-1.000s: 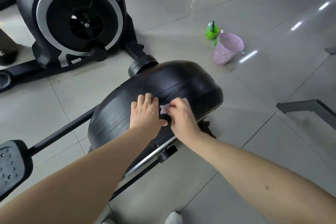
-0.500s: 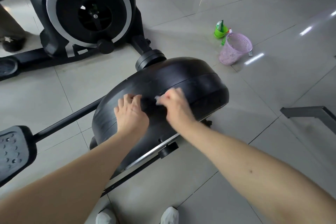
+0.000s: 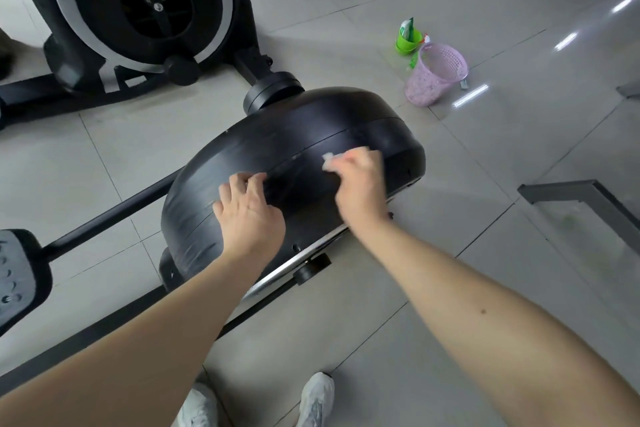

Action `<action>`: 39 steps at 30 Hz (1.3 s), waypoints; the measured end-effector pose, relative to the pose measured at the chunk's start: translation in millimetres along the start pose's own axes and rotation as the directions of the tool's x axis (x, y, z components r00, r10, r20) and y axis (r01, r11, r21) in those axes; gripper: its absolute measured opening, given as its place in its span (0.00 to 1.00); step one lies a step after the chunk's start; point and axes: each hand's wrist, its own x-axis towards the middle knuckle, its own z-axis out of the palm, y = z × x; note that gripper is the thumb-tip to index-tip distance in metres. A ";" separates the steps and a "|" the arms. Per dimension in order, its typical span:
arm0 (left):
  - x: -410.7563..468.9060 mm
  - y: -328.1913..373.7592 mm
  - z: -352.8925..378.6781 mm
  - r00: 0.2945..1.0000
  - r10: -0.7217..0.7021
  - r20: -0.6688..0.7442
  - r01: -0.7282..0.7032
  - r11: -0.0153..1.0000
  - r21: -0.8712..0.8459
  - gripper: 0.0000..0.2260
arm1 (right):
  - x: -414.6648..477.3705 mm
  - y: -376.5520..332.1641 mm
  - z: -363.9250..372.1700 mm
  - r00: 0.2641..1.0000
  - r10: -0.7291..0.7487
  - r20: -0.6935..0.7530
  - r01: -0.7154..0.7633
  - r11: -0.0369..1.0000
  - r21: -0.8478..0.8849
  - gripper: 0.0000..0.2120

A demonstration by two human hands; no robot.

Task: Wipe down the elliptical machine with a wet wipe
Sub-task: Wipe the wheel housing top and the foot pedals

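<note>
- Your right hand [image 3: 360, 184] has its fingers curled round a small crumpled white wet wipe [image 3: 328, 161], and only a corner of it shows past your knuckles.
- The wipe is pressed against the upper curve of the elliptical's black rounded plastic housing [image 3: 304, 135], just beside the seam that runs along it and towards the far end.
- Your left hand [image 3: 249, 215] rests on the nearer part of the same housing, with its fingers loosely bent, their tips on the surface, and nothing held.
- The two hands are apart, with bare black shell between them.
- A black textured foot pedal [image 3: 17, 274] sits at the left edge on its dark bar.
- On the grey tiled floor [image 3: 519, 149] beyond the housing, a pink perforated plastic basket [image 3: 436, 78] lies tilted beside a small green bucket [image 3: 408, 40].
- A second black machine with a silver-ringed wheel [image 3: 138, 10] stands at the upper left.
</note>
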 end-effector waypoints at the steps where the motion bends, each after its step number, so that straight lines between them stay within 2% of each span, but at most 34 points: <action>1: -2.6 0.9 1.7 1.000 0.017 -0.002 -0.017 1.000 0.001 0.28 | 6.9 21.8 -4.2 0.988 0.124 -0.087 -0.127 0.992 -0.022 0.16; 3: -8.0 0.4 4.4 0.999 0.039 -0.004 -0.039 0.999 -0.001 0.28 | 12.6 52.4 -7.7 0.910 0.366 -0.194 -0.367 0.930 0.031 0.15; 5: -10.2 -1.4 7.3 0.998 0.060 -0.012 -0.060 0.998 -0.001 0.28 | 9.2 47.2 -3.6 0.838 0.481 -0.258 -0.470 0.876 0.110 0.15; 6: -10.8 -2.0 8.4 0.998 0.066 -0.008 -0.066 0.998 0.003 0.28 | 2.5 33.2 -1.4 0.826 0.485 -0.288 -0.468 0.874 0.133 0.15; 8: -11.7 -3.1 11.4 0.998 0.065 -0.009 -0.065 0.998 0.009 0.28 | -22.9 -0.7 3.0 0.873 0.392 -0.290 -0.366 0.920 0.144 0.16; 11: -12.8 -2.5 14.5 0.999 0.052 -0.016 -0.052 0.999 -0.006 0.28 | -71.9 -32.2 -5.0 0.969 0.243 -0.043 -0.232 0.958 0.168 0.15; 13: -11.2 -0.6 14.8 0.998 0.050 -0.025 -0.050 0.999 -0.012 0.28 | -69.9 -18.8 -17.5 0.979 0.201 0.037 -0.205 0.965 0.166 0.11; 15: -10.2 -0.4 13.9 0.999 0.047 -0.026 -0.047 0.999 -0.007 0.28 | -44.2 6.7 -24.7 0.954 0.295 -0.048 -0.288 0.950 0.123 0.08; 17: -12.0 -3.2 12.5 0.998 0.050 -0.032 -0.051 0.999 -0.008 0.28 | -22.5 20.4 -29.1 0.869 0.472 -0.147 -0.455 0.880 0.135 0.08; 18: -12.5 -5.5 11.3 0.998 0.049 -0.037 -0.050 0.999 -0.012 0.27 | -22.0 15.7 -26.4 0.839 0.518 -0.170 -0.497 0.855 0.152 0.08; 19: -13.4 -8.8 9.7 0.998 0.042 -0.037 -0.043 0.999 -0.015 0.27 | -29.2 1.8 -21.6 0.840 0.515 -0.170 -0.491 0.856 0.163 0.09; 21: -17.0 -16.7 9.3 0.999 0.030 -0.040 -0.031 0.999 -0.020 0.27 | -64.8 -35.3 -5.4 0.912 0.399 -0.099 -0.376 0.907 0.189 0.11; 23: -21.4 -25.3 9.0 0.999 0.024 -0.043 -0.025 1.000 -0.019 0.27 | -107.4 -67.6 10.9 0.971 0.231 0.060 -0.239 0.943 0.232 0.15; 25: -24.3 -33.1 8.6 0.999 0.022 -0.039 -0.022 1.000 -0.011 0.27 | -132.8 -75.5 20.9 0.983 0.126 0.135 -0.158 0.952 0.264 0.21; 27: -24.3 -40.8 5.0 0.999 0.007 -0.042 -0.008 1.000 -0.012 0.27 | -127.1 -66.4 18.9 0.985 0.043 0.169 -0.085 0.966 0.245 0.22; 29: -23.2 -46.2 0.8 0.999 0.005 -0.035 -0.005 1.000 -0.020 0.26 | -109.0 -58.0 3.8 0.990 -0.007 0.143 -0.020 0.983 0.185 0.15; 30: -22.5 -49.1 -1.3 0.999 0.002 -0.033 -0.003 1.000 -0.026 0.25 | -96.4 -53.8 -4.2 0.995 0.019 0.101 -0.036 0.985 0.169 0.11; 32: -22.7 -54.5 -4.0 0.999 -0.018 -0.037 0.016 0.999 -0.039 0.25 | -67.2 -45.6 -17.0 0.992 0.128 -0.001 -0.127 0.983 0.134 0.10; 35: -24.2 -61.9 -5.3 0.999 -0.037 -0.039 0.035 0.998 -0.052 0.24 | -24.3 -34.8 -12.7 0.962 0.265 -0.071 -0.261 0.963 0.062 0.10; 37: -22.8 -64.8 -6.5 0.998 -0.046 -0.032 0.044 0.997 -0.062 0.24 | -17.0 -48.9 4.6 0.977 0.193 -0.086 -0.190 0.981 0.044 0.10; 39: -20.1 -65.5 -7.7 0.998 -0.054 -0.032 0.052 0.996 -0.072 0.24 | -33.2 -78.6 28.1 1.000 0.006 -0.013 -0.006 0.999 0.033 0.10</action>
